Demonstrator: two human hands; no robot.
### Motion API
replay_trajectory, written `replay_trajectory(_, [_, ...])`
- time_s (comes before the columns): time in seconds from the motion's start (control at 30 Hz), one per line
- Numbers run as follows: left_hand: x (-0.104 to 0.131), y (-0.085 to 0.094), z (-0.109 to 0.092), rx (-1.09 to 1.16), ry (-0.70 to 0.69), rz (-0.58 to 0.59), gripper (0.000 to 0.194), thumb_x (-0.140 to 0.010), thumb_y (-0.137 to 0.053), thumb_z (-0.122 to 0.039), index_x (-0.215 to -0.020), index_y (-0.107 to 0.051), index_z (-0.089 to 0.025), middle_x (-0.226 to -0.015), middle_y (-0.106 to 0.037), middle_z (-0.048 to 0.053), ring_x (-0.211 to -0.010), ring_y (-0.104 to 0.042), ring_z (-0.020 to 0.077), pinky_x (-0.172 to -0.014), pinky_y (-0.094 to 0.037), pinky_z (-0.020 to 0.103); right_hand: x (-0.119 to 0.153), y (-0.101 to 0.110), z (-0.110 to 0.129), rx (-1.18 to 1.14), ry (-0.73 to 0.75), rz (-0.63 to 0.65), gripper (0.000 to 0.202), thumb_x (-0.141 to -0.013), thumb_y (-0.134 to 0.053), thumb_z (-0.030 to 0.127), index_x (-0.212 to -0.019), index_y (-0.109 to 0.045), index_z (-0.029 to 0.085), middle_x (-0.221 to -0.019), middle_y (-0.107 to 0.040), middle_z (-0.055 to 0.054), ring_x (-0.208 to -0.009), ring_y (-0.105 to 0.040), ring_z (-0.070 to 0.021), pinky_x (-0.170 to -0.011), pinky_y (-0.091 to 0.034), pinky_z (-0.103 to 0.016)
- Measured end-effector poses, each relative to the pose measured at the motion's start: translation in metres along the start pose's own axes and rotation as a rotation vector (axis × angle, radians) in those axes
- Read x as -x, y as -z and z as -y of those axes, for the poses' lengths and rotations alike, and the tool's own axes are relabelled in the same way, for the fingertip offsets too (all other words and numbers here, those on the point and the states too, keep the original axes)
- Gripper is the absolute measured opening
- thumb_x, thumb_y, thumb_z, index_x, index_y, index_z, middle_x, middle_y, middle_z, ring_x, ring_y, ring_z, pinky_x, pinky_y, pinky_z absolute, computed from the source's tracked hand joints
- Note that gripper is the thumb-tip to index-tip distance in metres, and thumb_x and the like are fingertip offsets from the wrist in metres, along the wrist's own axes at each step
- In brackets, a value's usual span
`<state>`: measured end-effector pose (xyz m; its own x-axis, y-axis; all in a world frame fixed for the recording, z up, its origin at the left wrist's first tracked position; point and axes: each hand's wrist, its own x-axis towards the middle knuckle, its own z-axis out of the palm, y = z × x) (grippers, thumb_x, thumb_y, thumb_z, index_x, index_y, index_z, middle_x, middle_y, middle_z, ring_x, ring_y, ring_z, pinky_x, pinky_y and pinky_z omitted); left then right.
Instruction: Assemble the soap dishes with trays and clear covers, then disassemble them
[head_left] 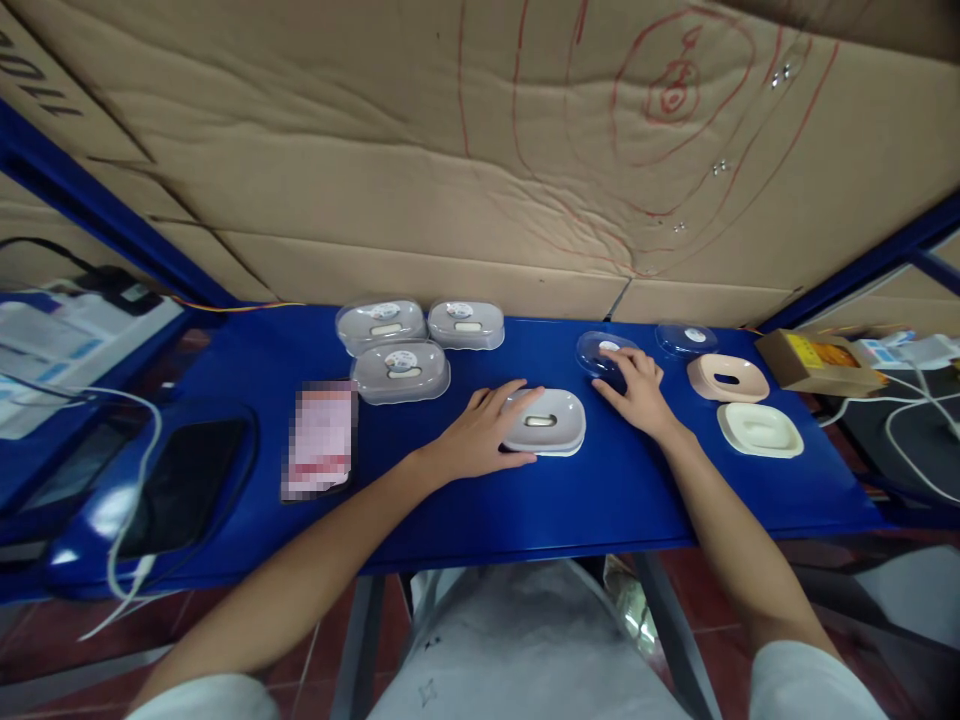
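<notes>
On the blue table, a grey oval soap dish [564, 420] with a slot in its middle lies a little right of centre. My left hand [487, 430] spans its left end, thumb along the near edge and fingers on the far edge. Farther back and to the right lies a clear domed lid [596, 350] with a round white sticker. The fingers and thumb of my right hand [637, 390] are closed on the lid's right end, partly hiding it. At the right are a peach slotted tray [705, 380], a cream dish [759, 430] and another clear lid [685, 339].
Three lidded grey dishes [401, 385] stand grouped at the back left. A phone [322, 440] with a pixelated screen lies before them; a darker phone [187, 485] is farther left. Cardboard [375, 170] walls the back. An open carton [817, 365] stands right.
</notes>
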<state>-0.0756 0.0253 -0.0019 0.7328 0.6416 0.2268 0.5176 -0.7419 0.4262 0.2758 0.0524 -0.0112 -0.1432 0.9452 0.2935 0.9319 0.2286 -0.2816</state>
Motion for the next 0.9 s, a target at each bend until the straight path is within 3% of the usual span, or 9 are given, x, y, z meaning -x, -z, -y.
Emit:
replay_trajectory(0.17, [-0.001,0.002,0.000,-0.005,0.001,0.007,0.088,-0.090,-0.085,-0.046,-0.163,-0.042,-0.022,-0.164,-0.046,0.021,-0.152,-0.046,0.0401,-0.122,-0.037,0.055,-0.001,0.000,-0.007,0.026,0.015,0.009,0.072,-0.101,-0.050,0.072,-0.158,-0.051,0.027,-0.168,-0.036,-0.021,-0.153,-0.035,-0.0461,-0.118,-0.029,-0.069])
replay_trajectory(0.33, [-0.002,0.007,-0.001,-0.019,0.001,-0.002,0.079,-0.086,-0.090,-0.051,-0.151,-0.057,-0.021,-0.161,-0.048,0.020,-0.148,-0.048,0.0403,-0.121,-0.037,0.054,0.003,0.000,-0.002,-0.003,0.054,0.051,0.070,-0.100,-0.053,0.072,-0.155,-0.052,0.029,-0.156,-0.049,-0.020,-0.148,-0.044,-0.0433,-0.119,-0.030,-0.068])
replay_trajectory(0.47, [-0.003,0.008,-0.002,-0.043,-0.014,0.013,0.074,-0.086,-0.090,-0.050,-0.148,-0.062,-0.023,-0.161,-0.048,0.020,-0.145,-0.051,0.0407,-0.119,-0.037,0.055,0.008,-0.002,0.013,-0.061,0.109,0.079,0.074,-0.097,-0.061,0.072,-0.156,-0.050,0.029,-0.155,-0.048,-0.020,-0.151,-0.042,-0.0437,-0.120,-0.031,-0.069])
replay_trajectory(0.6, [-0.004,0.005,-0.002,-0.016,0.026,0.031,0.074,-0.085,-0.091,-0.048,-0.148,-0.061,-0.025,-0.163,-0.047,0.019,-0.148,-0.049,0.0401,-0.120,-0.036,0.055,0.006,-0.003,0.021,-0.144,0.137,0.048,0.070,-0.097,-0.064,0.066,-0.153,-0.049,0.026,-0.152,-0.050,-0.019,-0.146,-0.050,-0.0408,-0.116,-0.043,-0.064])
replay_trajectory(0.73, [-0.004,0.002,0.001,0.032,0.087,0.017,0.082,-0.086,-0.089,-0.047,-0.156,-0.052,-0.027,-0.166,-0.045,0.017,-0.155,-0.042,0.0386,-0.122,-0.034,0.054,0.004,0.010,0.028,-0.222,0.160,-0.061,0.067,-0.096,-0.068,0.059,-0.150,-0.049,0.025,-0.152,-0.050,-0.019,-0.148,-0.048,-0.0386,-0.119,-0.045,-0.060])
replay_trajectory(0.9, [-0.006,0.000,0.006,0.079,0.158,-0.015,0.105,-0.081,-0.091,-0.045,-0.167,-0.033,-0.027,-0.167,-0.045,0.017,-0.155,-0.043,0.0391,-0.123,-0.035,0.054,0.014,0.032,0.052,-0.366,0.384,-0.138,0.065,-0.093,-0.074,0.050,-0.151,-0.051,0.029,-0.153,-0.052,-0.016,-0.146,-0.051,-0.0395,-0.119,-0.047,-0.063])
